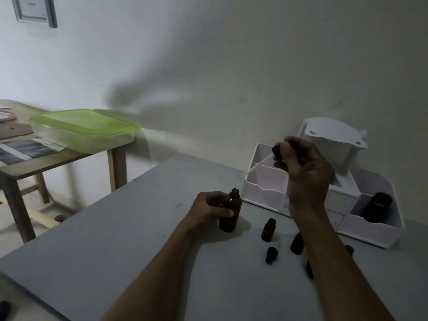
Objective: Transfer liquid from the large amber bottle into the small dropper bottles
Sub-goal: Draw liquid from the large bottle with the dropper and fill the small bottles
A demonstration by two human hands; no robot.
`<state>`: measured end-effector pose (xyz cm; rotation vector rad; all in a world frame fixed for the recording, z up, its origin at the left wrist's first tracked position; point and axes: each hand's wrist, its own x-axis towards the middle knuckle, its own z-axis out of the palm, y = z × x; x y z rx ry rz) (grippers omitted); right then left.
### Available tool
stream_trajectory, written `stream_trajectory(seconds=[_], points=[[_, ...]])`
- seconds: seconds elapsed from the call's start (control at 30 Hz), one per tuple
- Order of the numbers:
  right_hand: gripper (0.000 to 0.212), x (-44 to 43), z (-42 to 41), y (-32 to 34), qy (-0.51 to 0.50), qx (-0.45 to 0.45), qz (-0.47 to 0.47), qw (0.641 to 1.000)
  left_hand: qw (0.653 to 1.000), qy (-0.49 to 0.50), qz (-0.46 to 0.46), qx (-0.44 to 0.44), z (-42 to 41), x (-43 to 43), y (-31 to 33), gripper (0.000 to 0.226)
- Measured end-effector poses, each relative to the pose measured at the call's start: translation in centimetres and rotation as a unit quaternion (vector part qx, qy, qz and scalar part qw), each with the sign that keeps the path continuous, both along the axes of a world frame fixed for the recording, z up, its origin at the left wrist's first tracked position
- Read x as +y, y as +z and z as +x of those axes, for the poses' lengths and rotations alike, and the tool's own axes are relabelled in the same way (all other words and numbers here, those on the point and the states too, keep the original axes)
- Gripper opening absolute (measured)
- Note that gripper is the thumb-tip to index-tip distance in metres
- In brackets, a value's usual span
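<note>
The large amber bottle (229,210) stands upright and uncapped on the grey table (115,246), with my left hand (212,208) wrapped around its body. My right hand (303,169) is raised above and to the right, pinching the black bulb of a dropper (261,162) whose clear glass tube slants down-left toward the bottle's mouth without touching it. A small amber dropper bottle (268,230) stands open to the right. A second small bottle (297,243) is partly hidden behind my right forearm. A black dropper cap (271,254) lies on the table.
A white compartment organizer (261,193) sits at the table's back right, with a dark jar (376,208) in one bin. A wooden side table (58,159) at the left carries a green-lidded plastic box (85,130) and papers. The wall is close behind.
</note>
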<state>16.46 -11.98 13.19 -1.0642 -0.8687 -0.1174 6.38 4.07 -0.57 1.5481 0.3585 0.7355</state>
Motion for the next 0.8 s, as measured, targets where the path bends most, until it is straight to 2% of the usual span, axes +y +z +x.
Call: stream_trajectory(seconds=[0.2, 0.43, 0.7, 0.8], points=[[0.012, 1.2, 0.1, -1.3, 0.02, 0.015, -0.043, 0.999, 1.0, -0.008, 0.01, -0.008, -0.1, 0.2, 0.2, 0.047], [0.014, 1.7, 0.2, -2.5, 0.008, -0.013, -0.094, 0.995, 0.999, -0.012, 0.026, 0.018, -0.3, 0.0, 0.3, 0.047], [0.016, 1.9, 0.6, -2.2, -0.005, -0.009, -0.061, 0.998, 0.999, -0.005, 0.033, 0.031, -0.6, -0.3, 0.6, 0.044], [0.017, 2.2, 0.5, -2.6, -0.012, -0.02, -0.08, 0.996, 0.999, -0.01, 0.035, 0.036, -0.8, -0.4, 0.8, 0.041]])
